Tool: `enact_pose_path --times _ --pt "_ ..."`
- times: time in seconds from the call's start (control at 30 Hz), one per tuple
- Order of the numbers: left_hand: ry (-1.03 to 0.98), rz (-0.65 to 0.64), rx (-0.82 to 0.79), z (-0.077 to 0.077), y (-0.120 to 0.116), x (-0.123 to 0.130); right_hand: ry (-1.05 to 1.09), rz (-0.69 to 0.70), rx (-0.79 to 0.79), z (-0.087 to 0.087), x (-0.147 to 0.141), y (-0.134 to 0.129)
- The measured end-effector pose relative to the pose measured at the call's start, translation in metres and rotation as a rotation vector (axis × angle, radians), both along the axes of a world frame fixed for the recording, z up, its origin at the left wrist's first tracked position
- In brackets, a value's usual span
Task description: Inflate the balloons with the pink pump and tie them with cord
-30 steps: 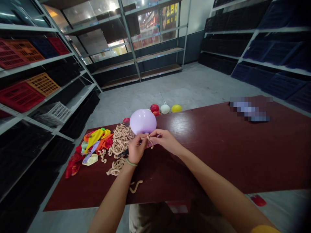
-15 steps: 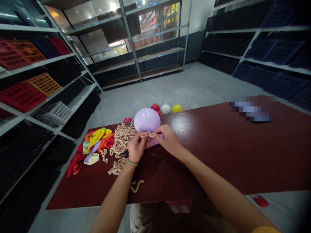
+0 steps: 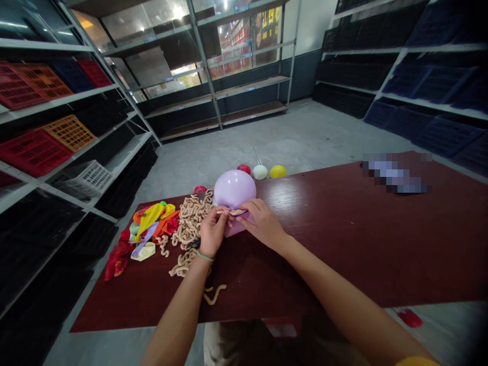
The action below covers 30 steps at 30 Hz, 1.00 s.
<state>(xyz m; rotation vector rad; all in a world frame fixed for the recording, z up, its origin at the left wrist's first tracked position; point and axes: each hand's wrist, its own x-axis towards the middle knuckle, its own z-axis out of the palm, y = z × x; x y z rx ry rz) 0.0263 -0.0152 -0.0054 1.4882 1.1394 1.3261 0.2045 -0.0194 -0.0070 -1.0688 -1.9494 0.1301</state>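
Observation:
A round, inflated lilac balloon [image 3: 235, 188] sits just beyond my hands. Between my fingers a short tan twisted cord [image 3: 235, 212] runs along the near side of the balloon. My left hand [image 3: 214, 230] pinches the cord's left end, and my right hand [image 3: 263, 222] has its fingers closed at the right end. Under them lies a pink-purple piece [image 3: 236, 226], partly covered by the fingers. A pile of tan curly cords [image 3: 189, 218] is left of my left hand, with a dark object [image 3: 193, 244] at its edge.
Flat coloured balloons [image 3: 152, 218] lie at the left of the dark red table [image 3: 343, 244]. Loose cords [image 3: 215, 295] are near the front edge. Red, white and yellow balloons [image 3: 278, 171] show past the far edge. A blurred bluish item [image 3: 396, 174] lies far right. Shelves with crates stand around.
The lilac balloon has shifted slightly right. My right fingers have moved along the cord and cover more of its right end; my left hand has barely moved.

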Motion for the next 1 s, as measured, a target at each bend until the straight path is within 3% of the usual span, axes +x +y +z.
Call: enact_pose_path --times 0.53,0.83,1.0 --pt "0.027 0.105 0.008 -0.001 -0.001 0.001 -0.333 -0.119 0.12 0.005 0.011 0.004" --pt "0.05 0.176 0.034 -0.001 -0.001 0.001 -0.341 -0.106 0.142 0.004 0.012 0.004" --pt "0.111 0.212 0.161 -0.008 0.0 -0.005 -0.215 -0.077 0.119 -0.002 0.012 0.005"
